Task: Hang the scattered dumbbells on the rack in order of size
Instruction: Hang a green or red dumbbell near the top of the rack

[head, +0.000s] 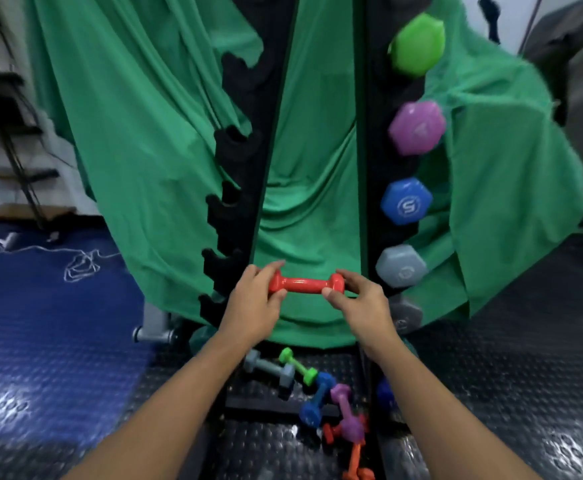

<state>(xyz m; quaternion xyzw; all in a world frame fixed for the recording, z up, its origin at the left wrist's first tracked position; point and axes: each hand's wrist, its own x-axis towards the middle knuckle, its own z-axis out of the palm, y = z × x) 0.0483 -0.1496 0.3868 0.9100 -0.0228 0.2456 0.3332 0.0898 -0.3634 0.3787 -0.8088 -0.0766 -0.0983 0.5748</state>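
Blue matting (41, 306) lies at the left, and next to it stand the black cradles of the rack (227, 216), all bare on that side. The left hand (253, 306) and right hand (361, 306) each grip one end of the red dumbbell (305, 284), level before the green cloth (311, 168). To seat it well, I judge it should stay level and meet both low cradles together. Right-side cradles show larger dumbbells (406, 200); smaller ones (317, 396) lie on the floor.

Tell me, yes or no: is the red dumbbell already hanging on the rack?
No: the red dumbbell is held by its ends between the left hand and right hand, in front of the rack.
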